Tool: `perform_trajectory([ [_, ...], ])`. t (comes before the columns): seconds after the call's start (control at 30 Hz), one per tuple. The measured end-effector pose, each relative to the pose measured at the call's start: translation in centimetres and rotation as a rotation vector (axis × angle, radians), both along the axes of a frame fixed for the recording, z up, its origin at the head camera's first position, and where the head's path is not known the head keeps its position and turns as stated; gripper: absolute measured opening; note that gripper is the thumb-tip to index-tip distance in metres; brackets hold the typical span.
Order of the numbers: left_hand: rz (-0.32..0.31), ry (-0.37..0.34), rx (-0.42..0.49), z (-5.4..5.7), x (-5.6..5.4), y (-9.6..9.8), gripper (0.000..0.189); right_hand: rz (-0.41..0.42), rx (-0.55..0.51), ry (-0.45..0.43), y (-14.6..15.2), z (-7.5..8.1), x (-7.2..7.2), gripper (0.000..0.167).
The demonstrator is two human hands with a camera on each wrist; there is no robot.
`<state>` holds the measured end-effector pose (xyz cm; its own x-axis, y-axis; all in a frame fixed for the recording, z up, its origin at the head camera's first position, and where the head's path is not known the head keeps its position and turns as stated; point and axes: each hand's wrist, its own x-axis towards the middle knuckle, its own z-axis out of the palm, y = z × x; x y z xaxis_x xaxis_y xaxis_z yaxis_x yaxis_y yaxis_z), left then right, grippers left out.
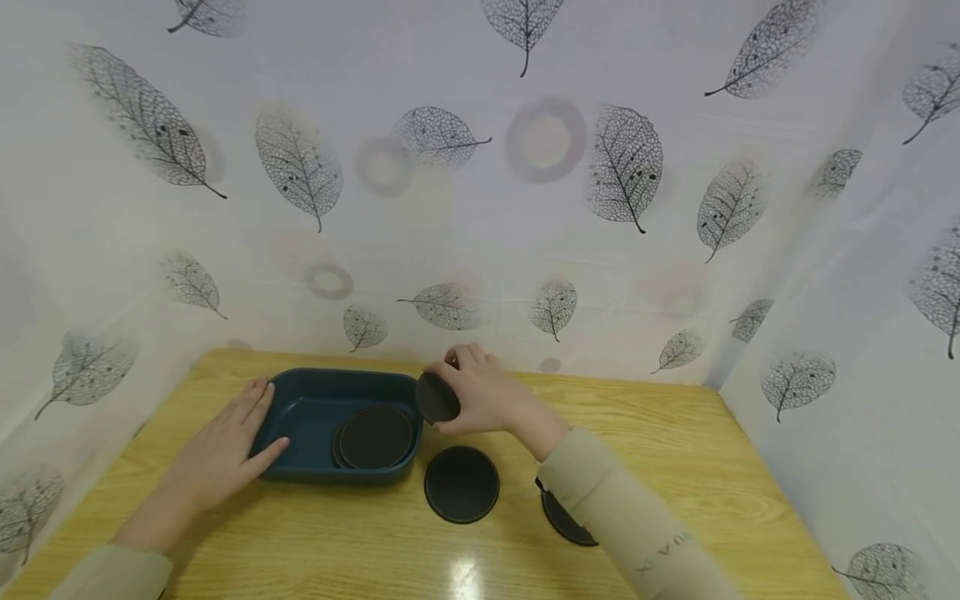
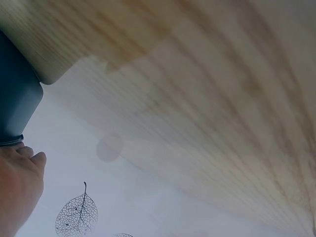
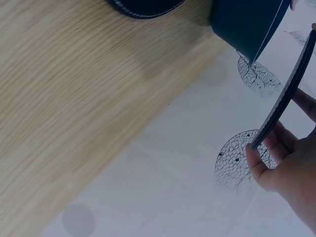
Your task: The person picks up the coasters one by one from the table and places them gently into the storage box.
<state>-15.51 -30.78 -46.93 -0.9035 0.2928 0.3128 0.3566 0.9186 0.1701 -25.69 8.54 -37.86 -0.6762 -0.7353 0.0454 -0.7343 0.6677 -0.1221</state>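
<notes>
My right hand (image 1: pixel 480 387) grips a round black coaster (image 1: pixel 437 397) by its edge, tilted up beside the right end of a dark blue tray (image 1: pixel 300 477). Seen edge-on in the right wrist view, the held coaster (image 3: pixel 282 101) is thin, between thumb and fingers. Inside the tray, at its right, overlapping black coasters (image 1: pixel 377 437) lie flat. My left hand (image 1: pixel 213 454) rests on the tray's left rim, fingers straight and thumb reaching over the inside. The left wrist view catches only part of that hand (image 2: pixel 19 182) against the tray (image 2: pixel 17 94).
Another black coaster (image 1: pixel 462 485) lies on the wooden table (image 1: pixel 337 542) just right of the tray. Farther right, a coaster (image 1: pixel 566 518) is partly hidden under my right forearm. Behind the table hangs a white leaf-print sheet (image 1: pixel 465 217).
</notes>
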Motion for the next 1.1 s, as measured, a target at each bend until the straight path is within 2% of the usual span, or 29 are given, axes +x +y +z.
perform_trajectory([
  [0.2, 0.005, -0.007, 0.003, 0.1, 0.0, 0.0, 0.087, 0.018, 0.062, 0.052, -2.3, -0.1, -0.1, 0.084],
  [0.73, 0.005, -0.008, -0.001, 0.0, 0.0, 0.0, 0.088, 0.083, 0.139, 0.103, -7.7, 0.0, 0.6, 0.085],
  [1.0, 0.013, -0.029, 0.002, 0.0, -0.1, 0.0, 0.088, 0.113, 0.197, 0.16, -9.7, -1.2, 0.8, 0.084],
  [1.1, 0.011, -0.027, 0.006, 0.0, -0.1, 0.0, 0.088, 0.112, 0.21, 0.155, -10.1, -1.9, 0.9, 0.084],
])
